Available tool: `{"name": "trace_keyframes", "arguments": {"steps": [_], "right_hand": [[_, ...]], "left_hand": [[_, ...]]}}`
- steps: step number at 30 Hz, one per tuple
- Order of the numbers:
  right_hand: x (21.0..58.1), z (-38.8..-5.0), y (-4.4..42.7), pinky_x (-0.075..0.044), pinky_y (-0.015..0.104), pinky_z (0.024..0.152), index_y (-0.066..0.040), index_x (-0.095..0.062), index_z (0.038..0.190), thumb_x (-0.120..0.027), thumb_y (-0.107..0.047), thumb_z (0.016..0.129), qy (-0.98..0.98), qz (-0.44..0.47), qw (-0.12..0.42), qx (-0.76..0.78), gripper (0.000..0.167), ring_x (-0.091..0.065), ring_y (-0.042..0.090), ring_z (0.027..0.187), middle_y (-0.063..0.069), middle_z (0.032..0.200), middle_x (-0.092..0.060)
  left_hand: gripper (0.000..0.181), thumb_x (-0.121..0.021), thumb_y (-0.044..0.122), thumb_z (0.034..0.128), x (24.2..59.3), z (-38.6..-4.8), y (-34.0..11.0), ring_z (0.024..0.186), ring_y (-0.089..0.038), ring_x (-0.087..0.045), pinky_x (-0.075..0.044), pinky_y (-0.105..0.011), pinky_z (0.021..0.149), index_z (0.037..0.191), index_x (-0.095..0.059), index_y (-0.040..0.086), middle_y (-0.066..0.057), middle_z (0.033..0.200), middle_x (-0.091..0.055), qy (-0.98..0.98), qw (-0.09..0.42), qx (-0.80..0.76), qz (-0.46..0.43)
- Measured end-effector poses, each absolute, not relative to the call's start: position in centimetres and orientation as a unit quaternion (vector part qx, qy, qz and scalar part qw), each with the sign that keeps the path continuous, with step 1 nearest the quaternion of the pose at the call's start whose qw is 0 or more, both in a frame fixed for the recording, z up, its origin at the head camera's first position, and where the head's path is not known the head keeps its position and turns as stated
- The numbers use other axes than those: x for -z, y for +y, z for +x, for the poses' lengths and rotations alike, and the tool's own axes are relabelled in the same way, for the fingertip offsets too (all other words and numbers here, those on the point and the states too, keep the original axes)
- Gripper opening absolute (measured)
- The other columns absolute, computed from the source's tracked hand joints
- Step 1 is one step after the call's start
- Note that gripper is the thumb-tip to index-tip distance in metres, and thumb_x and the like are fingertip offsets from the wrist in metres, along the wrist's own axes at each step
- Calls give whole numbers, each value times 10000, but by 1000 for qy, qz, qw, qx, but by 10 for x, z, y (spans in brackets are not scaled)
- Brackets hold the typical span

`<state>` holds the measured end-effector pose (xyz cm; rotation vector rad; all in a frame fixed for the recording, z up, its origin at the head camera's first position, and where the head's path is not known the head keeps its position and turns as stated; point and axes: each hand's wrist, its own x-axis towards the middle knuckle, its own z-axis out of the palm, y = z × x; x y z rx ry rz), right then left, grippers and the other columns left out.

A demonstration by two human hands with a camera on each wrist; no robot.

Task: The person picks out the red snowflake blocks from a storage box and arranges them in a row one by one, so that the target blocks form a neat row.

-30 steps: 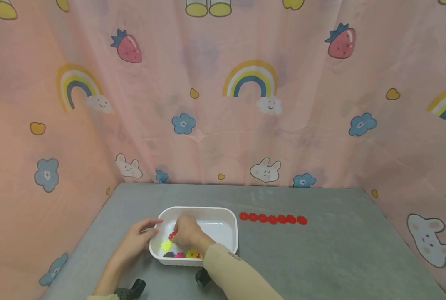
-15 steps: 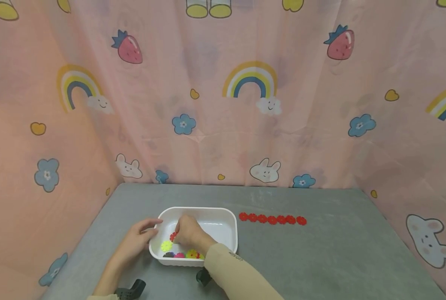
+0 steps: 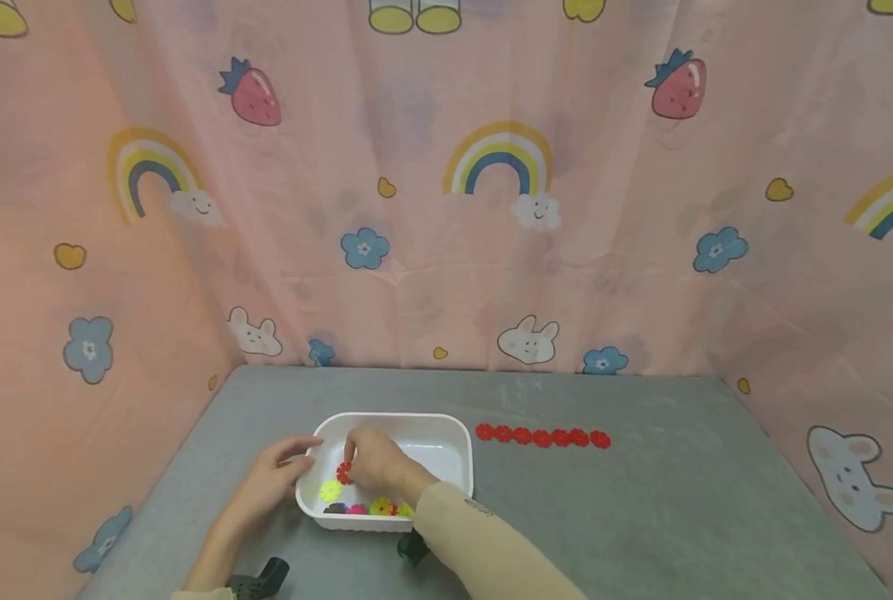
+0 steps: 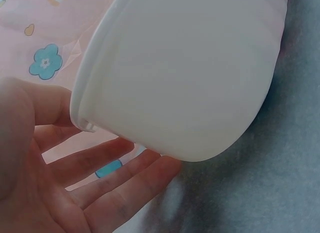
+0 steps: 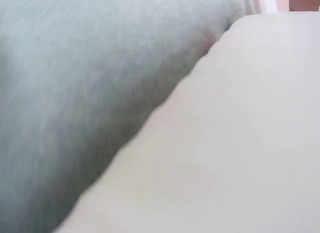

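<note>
In the head view a white plastic tray [image 3: 446,425] stands on the table, holding flower-shaped interlocking discs along its near left side. My left hand [image 3: 266,479] grips the tray's left end; the left wrist view has one digit over the rim and the other fingers [image 4: 132,193] along the outer wall. Inside the tray my right hand [image 3: 375,462] reaches down with bent fingers and pinches a red disc [image 3: 344,473] at its fingertips, partly covering it. Near it lie a bright yellow disc [image 3: 330,491], a dark disc [image 3: 335,507], a pink disc [image 3: 356,509] and another yellow disc [image 3: 382,506].
To the right of the tray, a row of several red discs [image 3: 541,438] lies on the grey table [image 3: 641,500]. A pink patterned curtain [image 3: 416,275] hangs behind and at both sides. The right wrist view holds mostly the tray's outer wall [image 5: 210,143] and table.
The right hand shifts only slightly within the tray, and more of the red disc shows at its fingertips. The left hand stays at the tray's end.
</note>
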<state>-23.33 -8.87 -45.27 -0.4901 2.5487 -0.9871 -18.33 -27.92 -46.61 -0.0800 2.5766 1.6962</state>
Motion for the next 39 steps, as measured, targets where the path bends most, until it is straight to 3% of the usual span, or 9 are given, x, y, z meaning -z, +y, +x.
{"name": "trace_keyframes", "arguments": {"steps": [10,18,27,39], "right_hand": [[420,-235,-77,-433,226,568,-128,-618,887,-722,-28,862,895,-265,145,330,147,-515,125,666,-21,795,-572],[393,-225,-56,-482,224,559,-120,-643,935,-719,-72,886,869,-287,150,374,103,-549,121,672,-19,802,-596],[380,-223,-13,-475,252,547,-159,-639,942,-697,-89,894,860,-272,135,410,103,-548,143,658,6,783,-615],[386,-234,63,-500,270,599,-77,-644,1006,-669,-36,908,840,-245,96,473,109,-566,189,731,30,823,-606]], "left_hand": [[339,-591,132,1011,465,-185,-283,1129,-317,-596,-591,-368,765,1341,-628,65,-248,1426,-522,842,36,-538,-38],[352,-590,160,1016,465,-184,-283,1125,-312,-599,-594,-370,771,1353,-616,62,-256,1432,-514,847,39,-528,-39],[352,-574,164,1019,466,-186,-280,1117,-306,-589,-580,-350,794,1357,-618,78,-226,1426,-524,847,45,-527,-51],[369,-569,173,1024,463,-183,-278,1162,-336,-576,-586,-366,801,1377,-600,72,-240,1449,-493,844,52,-531,-47]]}}
